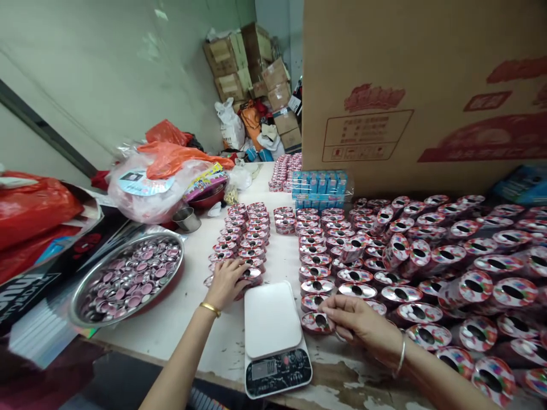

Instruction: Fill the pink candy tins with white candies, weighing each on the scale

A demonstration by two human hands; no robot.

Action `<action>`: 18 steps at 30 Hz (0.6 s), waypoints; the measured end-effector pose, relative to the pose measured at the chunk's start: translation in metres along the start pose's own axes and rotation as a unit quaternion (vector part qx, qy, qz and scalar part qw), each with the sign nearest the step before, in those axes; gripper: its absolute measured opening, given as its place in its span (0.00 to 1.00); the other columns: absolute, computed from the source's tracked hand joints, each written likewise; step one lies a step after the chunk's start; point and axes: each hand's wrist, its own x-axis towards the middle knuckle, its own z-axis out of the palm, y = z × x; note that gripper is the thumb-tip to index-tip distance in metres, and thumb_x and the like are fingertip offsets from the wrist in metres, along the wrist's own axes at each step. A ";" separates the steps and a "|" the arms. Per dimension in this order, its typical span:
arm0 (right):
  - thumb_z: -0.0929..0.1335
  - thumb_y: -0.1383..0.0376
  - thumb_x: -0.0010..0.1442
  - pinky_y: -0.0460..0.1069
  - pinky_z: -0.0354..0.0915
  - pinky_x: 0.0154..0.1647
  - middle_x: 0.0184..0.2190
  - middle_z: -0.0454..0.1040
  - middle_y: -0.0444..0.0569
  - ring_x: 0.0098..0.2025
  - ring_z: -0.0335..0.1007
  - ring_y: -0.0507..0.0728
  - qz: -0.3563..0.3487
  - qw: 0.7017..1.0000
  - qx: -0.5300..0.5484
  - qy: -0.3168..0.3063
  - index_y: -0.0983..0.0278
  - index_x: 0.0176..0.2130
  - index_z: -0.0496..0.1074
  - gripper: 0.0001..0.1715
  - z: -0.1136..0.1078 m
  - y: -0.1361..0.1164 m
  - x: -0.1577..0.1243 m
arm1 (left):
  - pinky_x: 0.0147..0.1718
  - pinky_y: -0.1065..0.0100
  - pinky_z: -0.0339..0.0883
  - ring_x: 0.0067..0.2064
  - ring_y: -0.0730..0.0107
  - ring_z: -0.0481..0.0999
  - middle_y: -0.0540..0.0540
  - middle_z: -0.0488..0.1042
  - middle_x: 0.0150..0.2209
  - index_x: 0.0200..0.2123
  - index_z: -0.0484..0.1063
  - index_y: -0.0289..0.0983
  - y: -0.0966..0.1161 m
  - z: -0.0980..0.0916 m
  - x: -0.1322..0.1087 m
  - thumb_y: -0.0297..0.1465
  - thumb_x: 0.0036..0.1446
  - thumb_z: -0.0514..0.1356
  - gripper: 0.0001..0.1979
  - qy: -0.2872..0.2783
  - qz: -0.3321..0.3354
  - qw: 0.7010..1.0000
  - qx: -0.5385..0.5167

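My left hand [225,280] is closed around a small red-and-pink oval-topped container [253,275] at the near end of the left rows. Its top has a dark hole, like the others. My right hand [361,320] pinches with thumb and forefinger at the edge of a similar oval-topped container [317,323], at the front of the right-hand group. Its other fingers are curled. Between my hands lies a white kitchen scale [273,322] with a bare plate and a lit display that seems to read zero.
Many more containers crowd the right side, some tilted. A steel bowl [182,267] of small pink-faced caps stands left, beside a metal cup [187,218] and plastic bags [166,165]. Blue wrapped packs [320,185] stand before a large cardboard box [423,85].
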 end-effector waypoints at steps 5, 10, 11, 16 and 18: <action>0.73 0.48 0.43 0.43 0.37 0.16 0.20 0.64 0.41 0.15 0.45 0.42 -0.009 1.000 0.000 0.001 0.68 0.31 0.68 0.27 -0.002 0.003 0.001 | 0.50 0.52 0.56 0.54 0.53 0.63 0.43 0.65 0.55 0.53 0.64 0.46 0.008 0.000 0.006 0.35 0.53 0.60 0.23 -0.019 -0.027 0.999 0.037; 0.72 0.49 0.45 0.42 0.36 0.17 0.21 0.64 0.41 0.16 0.44 0.41 -0.009 1.000 0.017 -0.001 0.68 0.32 0.67 0.26 -0.005 0.009 0.002 | 0.57 0.47 0.47 0.61 0.54 0.56 0.47 0.55 0.62 0.60 0.52 0.52 0.006 0.012 0.009 0.27 0.53 0.57 0.33 -0.057 -0.003 0.997 0.056; 0.72 0.50 0.45 0.42 0.36 0.17 0.21 0.64 0.41 0.16 0.44 0.41 -0.010 1.000 0.019 0.000 0.68 0.32 0.67 0.26 -0.005 0.009 0.002 | 0.58 0.46 0.46 0.62 0.55 0.56 0.48 0.55 0.62 0.60 0.53 0.54 0.003 0.014 0.009 0.27 0.55 0.56 0.31 -0.062 0.006 0.997 0.051; 0.73 0.49 0.44 0.42 0.35 0.16 0.20 0.64 0.40 0.14 0.44 0.41 -0.011 1.000 0.016 -0.003 0.68 0.32 0.67 0.26 -0.004 0.008 0.000 | 0.59 0.47 0.45 0.62 0.57 0.55 0.49 0.56 0.62 0.59 0.54 0.54 -0.011 0.011 0.006 0.30 0.56 0.55 0.28 -0.071 0.030 0.996 0.037; 0.73 0.49 0.43 0.42 0.35 0.15 0.19 0.64 0.40 0.13 0.44 0.40 -0.008 1.000 0.020 -0.006 0.68 0.31 0.67 0.26 -0.004 0.006 -0.002 | 0.59 0.46 0.45 0.63 0.55 0.54 0.47 0.55 0.62 0.60 0.54 0.52 -0.011 0.005 0.010 0.33 0.55 0.56 0.29 -0.066 0.038 0.997 0.032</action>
